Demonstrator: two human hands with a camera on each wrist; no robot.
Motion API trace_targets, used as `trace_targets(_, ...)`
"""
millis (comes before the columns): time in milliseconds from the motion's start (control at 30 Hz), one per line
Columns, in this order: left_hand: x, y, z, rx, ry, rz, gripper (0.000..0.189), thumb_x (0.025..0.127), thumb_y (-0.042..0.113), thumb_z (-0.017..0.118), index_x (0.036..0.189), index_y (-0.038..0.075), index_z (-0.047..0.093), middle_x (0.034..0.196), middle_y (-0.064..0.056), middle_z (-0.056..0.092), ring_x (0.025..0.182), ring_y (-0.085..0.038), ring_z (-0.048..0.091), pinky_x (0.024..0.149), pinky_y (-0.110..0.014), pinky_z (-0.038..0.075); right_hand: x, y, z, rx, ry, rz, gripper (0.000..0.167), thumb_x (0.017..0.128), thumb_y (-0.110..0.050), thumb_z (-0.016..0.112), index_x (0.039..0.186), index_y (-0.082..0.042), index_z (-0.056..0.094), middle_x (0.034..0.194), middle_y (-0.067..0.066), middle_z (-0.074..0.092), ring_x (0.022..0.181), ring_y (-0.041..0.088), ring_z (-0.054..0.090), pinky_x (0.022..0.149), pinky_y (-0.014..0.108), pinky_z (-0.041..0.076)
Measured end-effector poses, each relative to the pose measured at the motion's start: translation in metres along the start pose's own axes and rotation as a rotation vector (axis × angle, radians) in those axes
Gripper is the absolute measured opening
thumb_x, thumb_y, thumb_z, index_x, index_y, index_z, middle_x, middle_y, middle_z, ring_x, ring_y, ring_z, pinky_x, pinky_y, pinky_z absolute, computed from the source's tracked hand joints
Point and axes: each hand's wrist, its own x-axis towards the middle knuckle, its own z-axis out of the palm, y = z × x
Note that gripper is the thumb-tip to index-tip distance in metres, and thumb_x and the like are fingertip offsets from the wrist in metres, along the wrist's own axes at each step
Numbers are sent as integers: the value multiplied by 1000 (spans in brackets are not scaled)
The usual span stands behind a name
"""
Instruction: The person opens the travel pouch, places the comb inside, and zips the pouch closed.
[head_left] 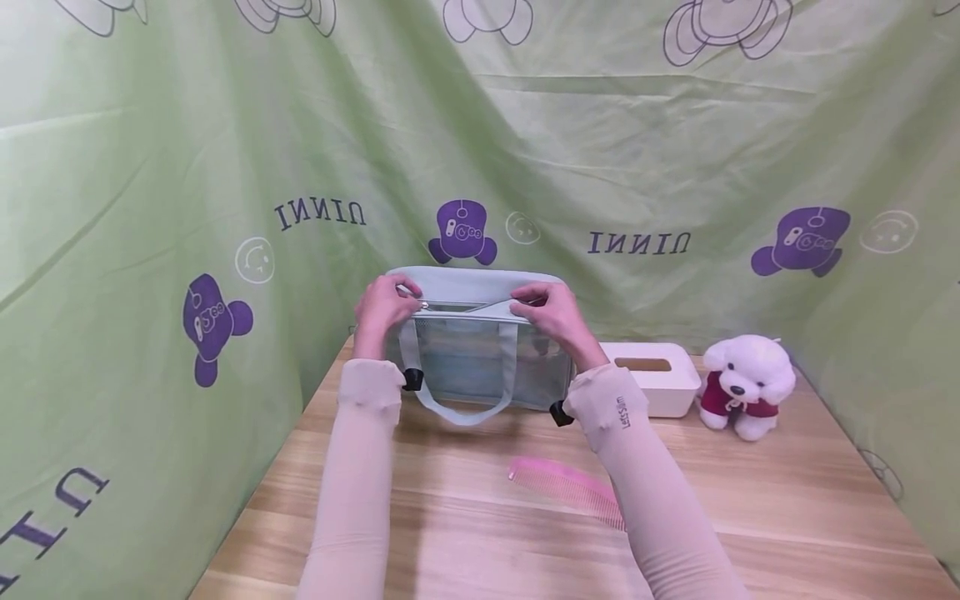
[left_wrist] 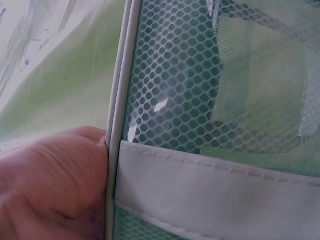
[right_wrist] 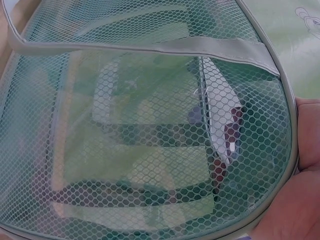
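A pale green see-through bag stands near the back of the wooden surface. Its top zip is partly open, and a handle hangs in a loop down the front. The left hand pinches the top edge by the zip pull. The right hand pinches the other end of that edge. Just beside the bag is a white box with a hole on top, then a fluffy white toy dog in red. A pink comb lies in front, partly under the right sleeve from above. Green cloth hangs behind.
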Motion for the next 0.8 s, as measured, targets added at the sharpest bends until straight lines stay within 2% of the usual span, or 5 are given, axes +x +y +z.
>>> trace_targets(233, -1, -3, -3, -33, -10, 62, 21, 89, 16, 77, 110, 14, 75, 111, -12, 77, 99, -31, 69, 92, -48, 49, 1, 3, 1, 9, 10, -1, 30, 92, -13, 77, 120, -3, 75, 118, 18, 75, 98, 25, 69, 75, 21, 53)
trace_targets(400, 0, -6, -6, -17, -15, 73, 23, 87, 19, 81, 108, 10, 75, 112, -14, 77, 103, -33, 70, 94, -49, 50, 2, 3, 2, 21, 6, 7, 30, 92, -13, 77, 120, -3, 75, 118, 18, 75, 97, 23, 68, 74, 21, 53)
trace_targets(533, 1, -9, -7, -32, -22, 87, 23, 86, 15, 82, 107, 9, 75, 110, -15, 77, 100, -32, 71, 91, -46, 52, 2, 2, 3, 32, -2, 8, 31, 92, -12, 77, 121, -3, 75, 118, 18, 75, 96, 21, 68, 74, 20, 52)
trace_targets(633, 2, -11, -6, -66, -29, 129, 19, 89, 11, 78, 107, 7, 76, 108, -16, 77, 97, -31, 70, 88, -43, 52, 1, 2, 3, 34, 1, 3, 31, 91, -11, 77, 120, -2, 75, 118, 19, 75, 96, 21, 68, 73, 19, 52)
trace_targets(800, 4, -13, -5, -82, -14, 219, 15, 94, 10, 72, 106, 3, 78, 105, -17, 76, 97, -30, 68, 92, -43, 52, 1, 1, 1, 25, 19, -2, 30, 91, -10, 78, 120, -3, 75, 118, 18, 75, 97, 22, 68, 73, 18, 51)
